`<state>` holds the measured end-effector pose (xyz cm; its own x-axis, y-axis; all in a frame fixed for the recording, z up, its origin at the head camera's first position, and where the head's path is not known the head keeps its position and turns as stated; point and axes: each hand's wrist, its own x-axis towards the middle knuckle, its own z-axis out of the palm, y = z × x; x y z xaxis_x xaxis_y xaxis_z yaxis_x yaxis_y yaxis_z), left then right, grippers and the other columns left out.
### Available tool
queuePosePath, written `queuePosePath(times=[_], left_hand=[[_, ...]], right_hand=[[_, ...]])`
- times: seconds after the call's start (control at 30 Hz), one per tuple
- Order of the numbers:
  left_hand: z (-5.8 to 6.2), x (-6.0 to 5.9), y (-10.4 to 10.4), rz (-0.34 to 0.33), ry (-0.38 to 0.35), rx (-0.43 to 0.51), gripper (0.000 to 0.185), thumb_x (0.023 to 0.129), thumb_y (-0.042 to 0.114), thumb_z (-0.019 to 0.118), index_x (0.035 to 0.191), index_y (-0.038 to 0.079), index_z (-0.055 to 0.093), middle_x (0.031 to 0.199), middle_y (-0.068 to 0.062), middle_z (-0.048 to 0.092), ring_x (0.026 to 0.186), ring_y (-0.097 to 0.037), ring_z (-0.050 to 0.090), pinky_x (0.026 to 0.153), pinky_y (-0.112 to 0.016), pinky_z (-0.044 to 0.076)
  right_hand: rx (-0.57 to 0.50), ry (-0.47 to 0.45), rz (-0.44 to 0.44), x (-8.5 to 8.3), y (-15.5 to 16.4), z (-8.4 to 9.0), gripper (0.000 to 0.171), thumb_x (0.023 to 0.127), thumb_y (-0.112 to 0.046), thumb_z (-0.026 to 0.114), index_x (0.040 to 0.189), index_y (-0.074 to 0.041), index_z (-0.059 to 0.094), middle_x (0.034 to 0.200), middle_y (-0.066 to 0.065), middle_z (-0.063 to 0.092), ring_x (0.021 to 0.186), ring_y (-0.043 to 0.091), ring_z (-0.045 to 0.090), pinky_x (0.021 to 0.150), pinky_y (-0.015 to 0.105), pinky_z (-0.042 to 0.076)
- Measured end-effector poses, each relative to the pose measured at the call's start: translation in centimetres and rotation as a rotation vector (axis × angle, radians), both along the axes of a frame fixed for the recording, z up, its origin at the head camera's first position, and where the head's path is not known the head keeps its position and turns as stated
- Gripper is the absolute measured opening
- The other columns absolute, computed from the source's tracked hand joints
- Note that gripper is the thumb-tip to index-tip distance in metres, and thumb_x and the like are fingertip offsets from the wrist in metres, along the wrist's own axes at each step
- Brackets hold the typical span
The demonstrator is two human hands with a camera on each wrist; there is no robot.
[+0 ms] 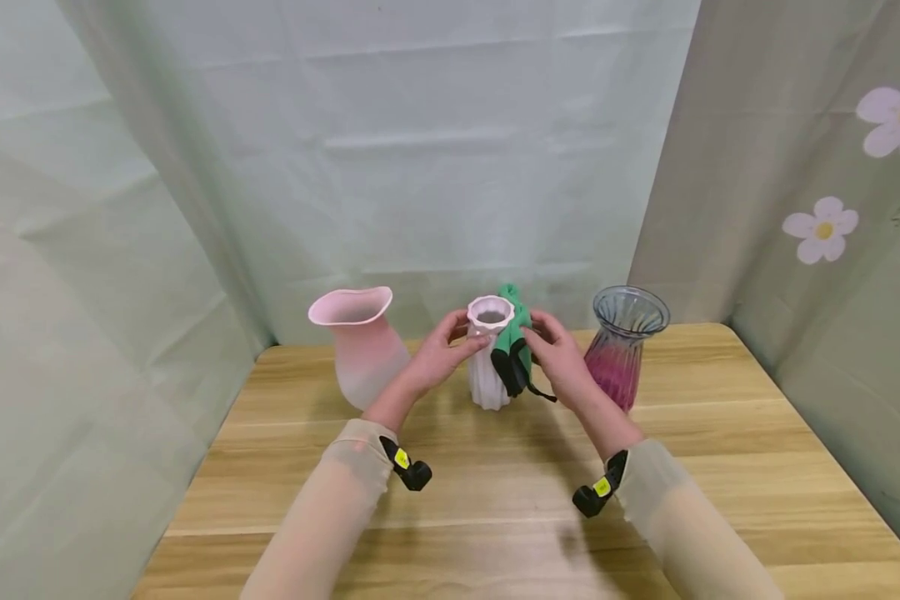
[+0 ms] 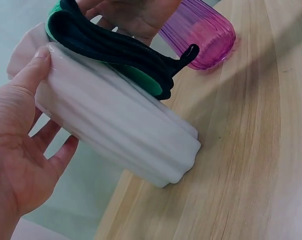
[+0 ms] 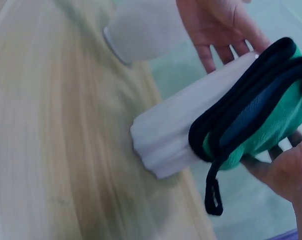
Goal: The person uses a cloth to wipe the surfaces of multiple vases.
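A white ribbed vase (image 1: 482, 385) with a scalloped rim stands upright at the back middle of the table. My left hand (image 1: 437, 360) grips it near the neck, thumb on the front and fingers behind, as the left wrist view also shows. Against the vase's right side lies a folded green cloth (image 3: 275, 127) with black edging and a hanging loop. My right hand (image 1: 562, 362) holds this cloth between thumb and fingers; some of those fingers are hidden behind it. In the left wrist view the cloth (image 2: 111, 47) covers part of the vase's upper side.
A pink-and-white vase (image 1: 367, 358) with a wavy rim stands to the left. On the right, close behind my right wrist, is a ribbed glass vase (image 1: 624, 358), blue-grey above and magenta below. The wooden table (image 1: 495, 517) meets hanging curtains (image 1: 450, 167) at the back and sides.
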<state>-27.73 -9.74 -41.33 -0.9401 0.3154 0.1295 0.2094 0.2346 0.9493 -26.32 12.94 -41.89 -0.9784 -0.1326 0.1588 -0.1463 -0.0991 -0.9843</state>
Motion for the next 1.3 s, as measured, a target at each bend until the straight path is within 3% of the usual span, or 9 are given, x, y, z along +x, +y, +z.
queuePosePath(times=[0.17, 0.37, 0.57, 0.73, 0.9, 1.13, 1.3], left_hand=[[0.2, 0.0, 0.0, -0.006, 0.001, -0.008, 0.060, 0.096, 0.035, 0.075, 0.147, 0.017, 0.048, 0.150, -0.005, 0.048, 0.139, -0.029, 0.045, 0.107, -0.048, 0.046], [0.1, 0.0, -0.1, 0.001, -0.002, -0.014, 0.059, 0.095, 0.036, 0.075, 0.145, 0.018, 0.049, 0.150, -0.004, 0.048, 0.139, -0.029, 0.045, 0.108, -0.049, 0.046], [0.0, -0.1, -0.1, -0.004, 0.001, -0.020, 0.060, 0.094, 0.039, 0.075, 0.145, 0.020, 0.049, 0.150, -0.003, 0.049, 0.139, -0.028, 0.046, 0.107, -0.049, 0.046], [0.0, 0.0, -0.1, -0.005, 0.003, -0.022, 0.061, 0.094, 0.040, 0.075, 0.145, 0.020, 0.049, 0.150, -0.002, 0.049, 0.139, -0.028, 0.045, 0.107, -0.050, 0.046], [0.1, 0.0, -0.1, 0.002, 0.017, -0.031, 0.061, 0.095, 0.039, 0.075, 0.145, 0.019, 0.049, 0.149, -0.003, 0.050, 0.138, -0.028, 0.046, 0.106, -0.048, 0.047], [0.1, 0.1, 0.0, 0.000, 0.011, -0.022, 0.060, 0.096, 0.035, 0.075, 0.146, 0.017, 0.048, 0.150, -0.005, 0.049, 0.138, -0.029, 0.046, 0.106, -0.047, 0.047], [0.0, 0.0, 0.0, 0.004, 0.008, -0.022, 0.062, 0.096, 0.036, 0.074, 0.148, 0.015, 0.047, 0.153, -0.009, 0.047, 0.138, -0.029, 0.045, 0.107, -0.048, 0.046]], right_hand=[[-0.036, -0.087, -0.062, -0.3, -0.3, 0.8, 0.015, 0.103, -0.014, 0.062, 0.112, -0.003, 0.060, 0.106, 0.003, 0.056, 0.096, 0.016, 0.054, 0.081, 0.038, 0.053], [-0.034, -0.121, -0.077, -0.2, -0.4, 1.2, 0.005, 0.102, -0.011, 0.062, 0.103, -0.007, 0.060, 0.103, 0.002, 0.054, 0.093, 0.016, 0.054, 0.078, 0.036, 0.054], [-0.048, -0.094, -0.080, -0.3, -0.4, 0.8, 0.003, 0.102, -0.009, 0.061, 0.100, -0.008, 0.059, 0.101, 0.003, 0.054, 0.090, 0.014, 0.054, 0.071, 0.029, 0.054], [-0.098, -0.041, -0.074, 0.1, -0.3, -0.3, 0.014, 0.101, -0.010, 0.065, 0.106, 0.002, 0.059, 0.098, 0.002, 0.059, 0.088, 0.013, 0.058, 0.071, 0.025, 0.053], [-0.118, 0.006, -0.088, 0.6, -0.2, -2.1, 0.009, 0.100, -0.006, 0.065, 0.105, 0.001, 0.061, 0.099, 0.002, 0.062, 0.093, 0.013, 0.059, 0.076, 0.024, 0.052], [0.030, 0.011, -0.166, 0.9, -0.1, -5.6, 0.018, 0.098, -0.004, 0.067, 0.112, 0.006, 0.061, 0.102, 0.000, 0.066, 0.097, 0.010, 0.061, 0.080, 0.020, 0.051], [0.088, 0.030, -0.198, 0.8, 0.0, -7.3, 0.018, 0.097, -0.003, 0.069, 0.110, 0.007, 0.064, 0.101, 0.007, 0.067, 0.094, 0.013, 0.059, 0.079, 0.019, 0.049]])
